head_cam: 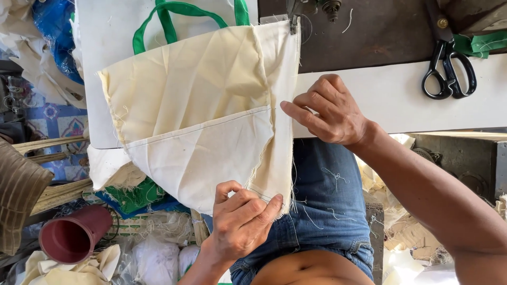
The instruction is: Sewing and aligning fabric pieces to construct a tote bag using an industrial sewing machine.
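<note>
A cream cloth bag (200, 111) with green handles (174, 16) lies folded on the white sewing table (369, 95), its raw seam edge running up to the sewing machine needle (293, 24). My left hand (240, 227) pinches the near end of that seam edge over my lap. My right hand (330, 111) rests on the table edge, fingertips pressing the fabric's right side about halfway along the seam.
Black scissors (449, 74) lie on the table at the right, beside green fabric scraps (483, 45). A maroon plastic cup (74, 235) lies on the floor at left among cloth offcuts and plastic bags. My denim shorts (322, 200) show below the table.
</note>
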